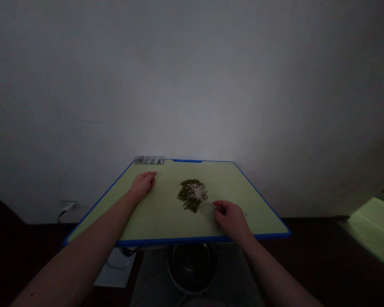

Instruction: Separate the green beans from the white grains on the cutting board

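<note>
A loose pile of small green grains or beans (pixel 188 198), with whitish grains (pixel 196 192) mixed in on its right side, lies mid-table on the pale yellow-green tabletop (pixel 166 221). My right hand (pixel 232 217) is closed in a pinch on a clear, thin piece with a curved edge (pixel 207 209). That piece reaches the pile's lower right border; its exact kind is hard to make out. Left of the pile and apart from it, my left hand (pixel 143 185) rests on the tabletop with its fingers curled. Nothing shows in it.
Blue edging (pixel 192 240) runs round the table. A flat, partly blurred strip (pixel 149 160) lies at its far left corner. Below the front edge, a dark round bowl (pixel 192 268) sits at my lap. A grey wall (pixel 192 85) rises behind.
</note>
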`<state>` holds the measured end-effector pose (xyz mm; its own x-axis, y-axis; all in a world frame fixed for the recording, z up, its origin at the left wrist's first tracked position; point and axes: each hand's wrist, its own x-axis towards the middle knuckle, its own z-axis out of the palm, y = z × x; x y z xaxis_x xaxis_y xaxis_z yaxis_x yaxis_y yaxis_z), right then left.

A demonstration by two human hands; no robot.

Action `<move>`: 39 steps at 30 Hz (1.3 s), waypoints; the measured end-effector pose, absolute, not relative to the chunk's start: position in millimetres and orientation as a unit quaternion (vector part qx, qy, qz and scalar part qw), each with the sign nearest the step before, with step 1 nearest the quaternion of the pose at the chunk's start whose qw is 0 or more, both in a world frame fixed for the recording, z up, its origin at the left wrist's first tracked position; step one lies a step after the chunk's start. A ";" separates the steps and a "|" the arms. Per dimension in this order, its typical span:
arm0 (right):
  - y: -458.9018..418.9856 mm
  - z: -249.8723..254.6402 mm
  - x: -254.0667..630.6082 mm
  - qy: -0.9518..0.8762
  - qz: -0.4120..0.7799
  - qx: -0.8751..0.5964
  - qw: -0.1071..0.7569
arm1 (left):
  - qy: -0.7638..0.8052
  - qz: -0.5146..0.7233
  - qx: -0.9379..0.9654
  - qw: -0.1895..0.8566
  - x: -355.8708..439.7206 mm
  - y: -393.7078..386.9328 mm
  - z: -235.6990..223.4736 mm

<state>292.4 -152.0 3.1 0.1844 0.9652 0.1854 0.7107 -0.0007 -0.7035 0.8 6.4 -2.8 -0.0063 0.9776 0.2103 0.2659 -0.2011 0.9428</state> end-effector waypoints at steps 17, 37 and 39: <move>-147.6 -7.1 319.8 -0.594 0.189 -0.688 0.371 | 0.515 0.496 0.589 0.375 -0.6 6.8 -4.3; -127.5 3.6 323.6 -0.655 0.203 -0.648 0.331 | 0.509 0.499 0.579 0.395 2.7 0.3 2.0; -132.1 5.5 322.2 -0.670 0.213 -0.634 0.322 | 0.516 0.495 0.580 0.391 3.7 -1.4 4.8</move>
<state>322.2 -132.1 5.5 0.0118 0.9868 0.1616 0.7120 0.1052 -0.6943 3.7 -1.4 4.8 -0.0222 0.9851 0.1706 0.2102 -0.1622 0.9641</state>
